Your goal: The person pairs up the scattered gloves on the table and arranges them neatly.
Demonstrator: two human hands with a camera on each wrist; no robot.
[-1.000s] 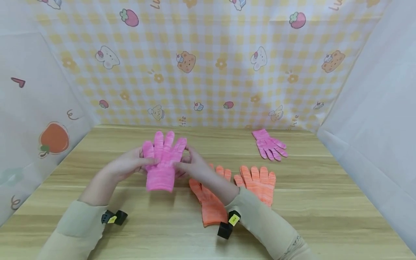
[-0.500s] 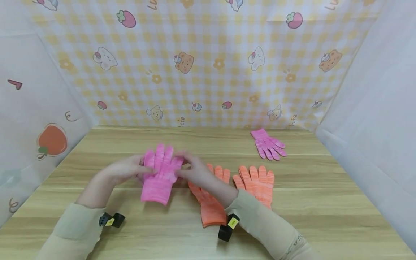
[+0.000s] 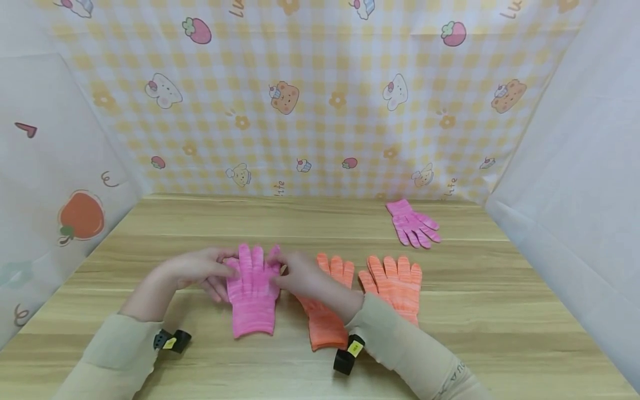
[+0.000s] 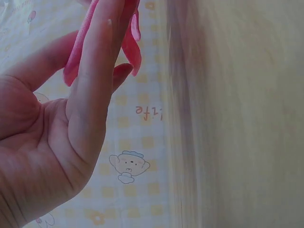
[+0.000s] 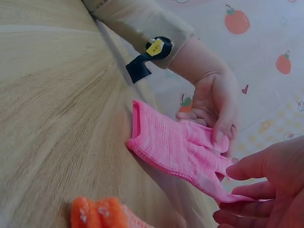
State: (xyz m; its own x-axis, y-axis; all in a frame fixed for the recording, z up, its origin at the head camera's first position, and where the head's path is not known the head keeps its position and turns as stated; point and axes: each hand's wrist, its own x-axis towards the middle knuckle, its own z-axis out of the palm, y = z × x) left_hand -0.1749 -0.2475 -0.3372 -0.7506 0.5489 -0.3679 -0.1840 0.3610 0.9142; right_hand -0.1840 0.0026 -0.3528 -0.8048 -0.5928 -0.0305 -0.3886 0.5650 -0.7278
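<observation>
A pink knitted glove [image 3: 253,303] lies palm-flat low over the left middle of the table, its cuff toward me and its fingers pointing away. My left hand [image 3: 200,268] pinches its left edge between thumb and fingers. On the opposite edge my right hand [image 3: 306,275] holds the glove by its outer finger. In the right wrist view the pink glove [image 5: 173,147] slants between both hands, cuff end open. The left wrist view shows only a strip of pink fabric [image 4: 78,52] behind my left fingers.
Two orange gloves, one [image 3: 325,325] partly under my right forearm and another [image 3: 400,283] to its right, lie on the wooden table [image 3: 475,344]. A second pink glove [image 3: 412,225] lies at the back right. Patterned cloth [image 3: 320,128] walls the back.
Both hands have brought the pink glove down and toward me, from raised with its cuff hanging to low over the table. The other gloves have stayed put.
</observation>
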